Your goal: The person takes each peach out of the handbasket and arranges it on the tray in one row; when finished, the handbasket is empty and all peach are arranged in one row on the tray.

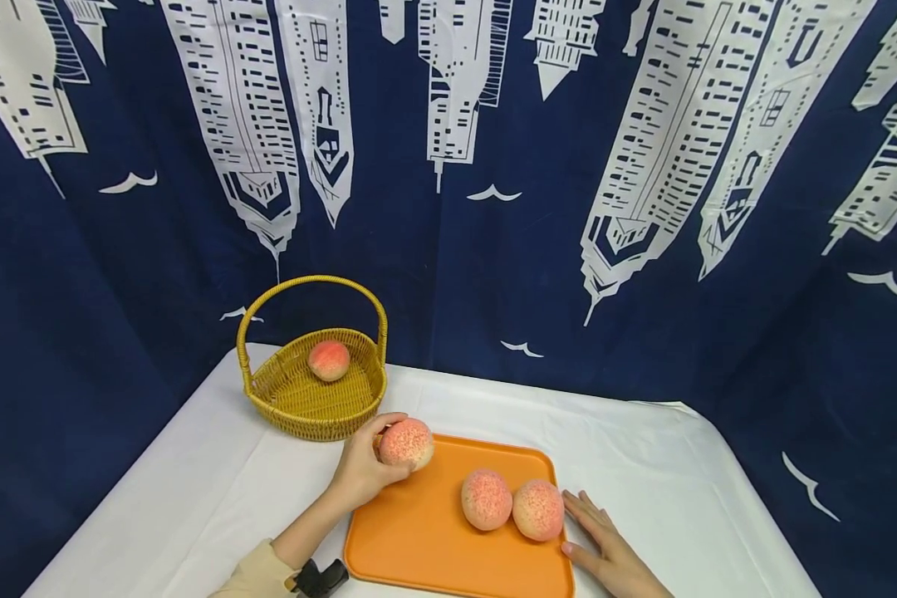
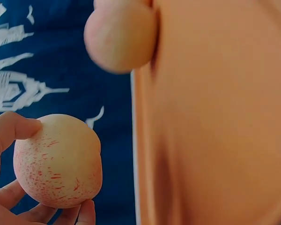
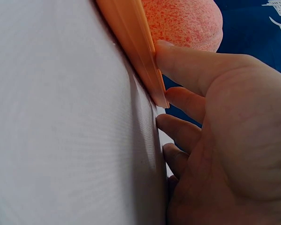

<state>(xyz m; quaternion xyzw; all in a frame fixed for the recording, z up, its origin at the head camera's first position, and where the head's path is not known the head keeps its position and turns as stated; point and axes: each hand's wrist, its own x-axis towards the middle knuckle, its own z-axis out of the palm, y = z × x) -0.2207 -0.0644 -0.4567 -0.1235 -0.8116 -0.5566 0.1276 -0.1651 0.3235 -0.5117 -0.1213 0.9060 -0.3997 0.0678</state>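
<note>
My left hand [image 1: 365, 467] grips a pink-speckled peach [image 1: 407, 443] over the upper left corner of an orange tray [image 1: 419, 536]. In the left wrist view, thumb and fingers curl around this peach [image 2: 61, 161]. Two more peaches, one at mid-tray [image 1: 487, 499] and one near the right rim [image 1: 538, 510], sit side by side on the tray. Along the tray's right edge rests my right hand [image 1: 609, 548], fingers loosely extended, holding no peach. The right wrist view has its thumb [image 3: 187, 65] at the tray rim [image 3: 145, 56], with the other fingers below.
Behind the left hand stands a yellow wicker basket [image 1: 306, 407] with a tall arched handle [image 1: 310, 281]. A redder peach [image 1: 330, 360] lies inside it. White cloth [image 1: 665, 465] covers the table, and a dark blue curtain [image 1: 433, 307] with white building prints hangs behind.
</note>
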